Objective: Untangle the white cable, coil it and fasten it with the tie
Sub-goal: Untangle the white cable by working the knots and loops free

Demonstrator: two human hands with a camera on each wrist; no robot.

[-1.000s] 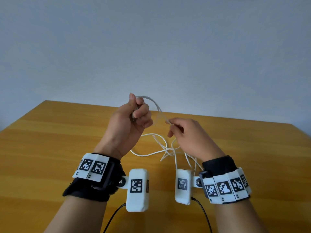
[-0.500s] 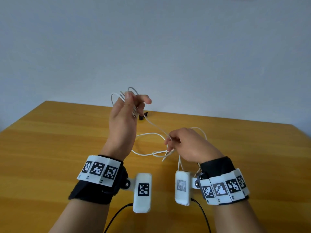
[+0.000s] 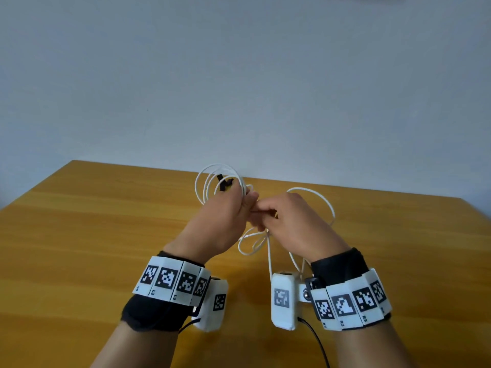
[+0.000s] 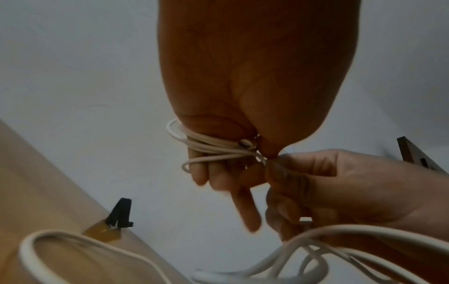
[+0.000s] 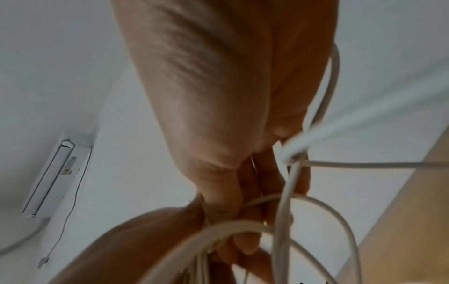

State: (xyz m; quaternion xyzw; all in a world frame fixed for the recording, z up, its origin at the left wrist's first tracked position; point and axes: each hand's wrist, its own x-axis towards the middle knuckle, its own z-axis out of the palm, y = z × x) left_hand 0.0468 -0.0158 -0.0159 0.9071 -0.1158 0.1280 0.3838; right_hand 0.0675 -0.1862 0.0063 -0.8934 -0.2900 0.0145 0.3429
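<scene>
A wooden table (image 3: pixel 79 235) – its only visible load a small black tie (image 3: pixel 224 183) near the far edge.

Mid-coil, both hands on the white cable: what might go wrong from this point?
1. The left hand holds several loose loops of the white cable; they are unequal and could slip off the fingers.
2. Slack below the right hand still crosses itself, so pulling it in may tighten a knot.
3. The black tie lies on the wooden table beyond the hands; reaching for it may loosen the coil.
</scene>
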